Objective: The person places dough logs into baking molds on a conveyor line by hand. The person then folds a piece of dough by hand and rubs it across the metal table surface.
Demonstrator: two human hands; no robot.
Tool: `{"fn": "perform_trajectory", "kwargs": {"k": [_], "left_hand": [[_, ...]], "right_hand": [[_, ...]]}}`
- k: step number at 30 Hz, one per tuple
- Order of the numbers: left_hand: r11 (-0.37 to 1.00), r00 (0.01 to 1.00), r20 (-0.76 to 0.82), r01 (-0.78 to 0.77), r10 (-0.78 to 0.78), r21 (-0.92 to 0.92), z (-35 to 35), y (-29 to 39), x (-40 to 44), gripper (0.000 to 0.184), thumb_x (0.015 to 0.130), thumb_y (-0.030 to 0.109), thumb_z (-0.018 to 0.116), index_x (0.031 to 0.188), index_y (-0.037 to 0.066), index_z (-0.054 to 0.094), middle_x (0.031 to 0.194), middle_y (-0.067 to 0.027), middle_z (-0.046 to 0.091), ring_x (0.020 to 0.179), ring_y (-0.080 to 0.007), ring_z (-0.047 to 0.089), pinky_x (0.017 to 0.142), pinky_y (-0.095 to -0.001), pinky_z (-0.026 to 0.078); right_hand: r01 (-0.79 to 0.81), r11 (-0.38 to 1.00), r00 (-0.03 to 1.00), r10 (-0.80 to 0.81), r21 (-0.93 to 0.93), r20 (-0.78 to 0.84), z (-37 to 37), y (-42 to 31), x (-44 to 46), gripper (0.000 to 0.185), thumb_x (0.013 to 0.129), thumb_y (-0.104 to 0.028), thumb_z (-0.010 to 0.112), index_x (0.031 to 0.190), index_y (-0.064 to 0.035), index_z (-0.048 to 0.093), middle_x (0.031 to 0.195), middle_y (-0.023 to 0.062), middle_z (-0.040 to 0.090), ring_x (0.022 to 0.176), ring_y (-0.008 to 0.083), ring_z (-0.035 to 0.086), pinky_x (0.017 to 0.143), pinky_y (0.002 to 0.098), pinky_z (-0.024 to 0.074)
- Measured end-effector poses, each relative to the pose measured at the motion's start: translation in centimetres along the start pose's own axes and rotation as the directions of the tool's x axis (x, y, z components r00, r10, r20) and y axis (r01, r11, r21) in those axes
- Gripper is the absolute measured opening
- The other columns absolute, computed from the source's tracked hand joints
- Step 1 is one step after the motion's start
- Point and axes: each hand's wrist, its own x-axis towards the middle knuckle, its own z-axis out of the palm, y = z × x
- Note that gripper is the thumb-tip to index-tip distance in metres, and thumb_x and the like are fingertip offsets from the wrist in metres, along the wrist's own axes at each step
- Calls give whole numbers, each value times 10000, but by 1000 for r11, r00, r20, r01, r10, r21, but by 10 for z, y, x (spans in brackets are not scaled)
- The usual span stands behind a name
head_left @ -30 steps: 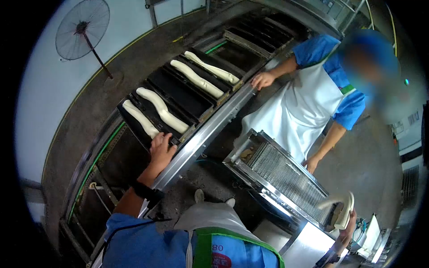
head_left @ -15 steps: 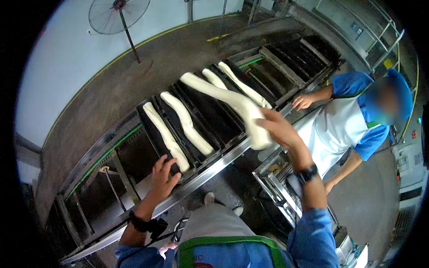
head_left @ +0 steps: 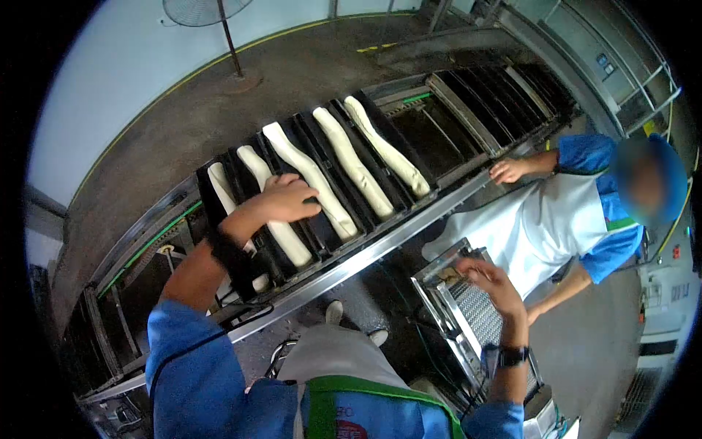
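Observation:
Several long pale dough strips lie lengthwise in the channels of a black baking tray (head_left: 333,212). My left hand (head_left: 289,199) reaches across the tray, palm down with bent fingers. It covers part of the second dough strip (head_left: 289,245) from the left, and its fingertips come close to the middle dough strip (head_left: 307,172). Whether it presses on the dough is hard to see. My right hand (head_left: 493,285) hangs above a metal mesh belt (head_left: 479,318), fingers apart and nothing in them.
The tray rests on a conveyor with a metal rail (head_left: 365,256) along its near side. A co-worker in a white apron (head_left: 534,227) stands at the right, one hand (head_left: 510,170) at the rail. A fan (head_left: 230,44) stands by the far wall.
My right hand has let go of the dough strip it carried, which now lies in the tray, and moved back over the mesh belt. My left hand has moved forward over the tray.

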Motion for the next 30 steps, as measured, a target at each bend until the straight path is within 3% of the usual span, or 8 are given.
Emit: {"fn": "perform_trajectory", "kwargs": {"k": [5,16,18,19,21,23,25,30], "left_hand": [[925,917,207,290,-342,247,-2,-29,68,521,726,351,399,1224,207,341,1210,-122,381,1164,-339,232,934,-476,98],[901,832,369,316,-414,299,-16,-18,100,326,718,163,403,988,133,583,1122,-124,454,1098,-359,272,834,-520,223],[933,910,220,319,-350,167,-19,-14,92,291,717,160,411,925,64,592,1036,-140,503,1032,-343,365,756,-510,289],[969,946,320,-35,-47,244,3,-67,111,278,728,186,401,863,14,572,938,-169,537,895,-321,481,696,-470,353],[950,962,207,114,-178,290,-7,-66,111,271,726,203,393,787,0,561,888,-184,547,775,-319,533,657,-438,390],[836,840,177,535,-513,-118,-47,4,91,411,799,356,344,975,17,497,968,-173,533,870,-317,515,730,-395,403],[984,966,197,152,-167,93,-4,-50,111,473,805,427,312,1126,100,430,1099,-160,462,979,-312,460,810,-399,366],[959,939,-196,283,-282,-23,-37,64,87,260,783,264,397,828,37,516,868,-180,528,816,-364,481,695,-414,391]], "right_hand": [[-144,980,964,170,136,-205,-29,40,-61,327,793,-241,511,1025,-11,494,967,62,539,889,150,501,724,269,387],[-126,977,975,153,169,-160,-133,52,-40,308,798,-211,507,1032,-11,492,934,66,560,862,155,514,703,263,392],[-128,976,977,154,175,-147,-145,55,-25,285,801,-197,504,1017,-10,504,932,63,561,853,141,516,694,254,393],[-129,976,977,155,176,-144,-152,56,-20,285,801,-197,504,1017,-10,504,932,63,561,853,141,516,694,254,393],[-126,986,982,139,108,-125,-165,55,-11,276,802,-192,506,1016,-17,511,934,57,561,861,126,512,705,243,395],[-100,991,985,111,86,-135,-178,52,-12,299,803,-212,504,1027,-14,498,948,64,556,872,132,509,712,249,401],[-112,991,987,119,68,-110,-193,52,-22,327,804,-236,501,1044,-14,484,965,72,550,891,138,504,729,253,407],[-152,983,955,174,106,-241,-211,67,-72,366,810,-230,493,1119,-43,435,964,79,552,922,155,498,745,262,411]]}}
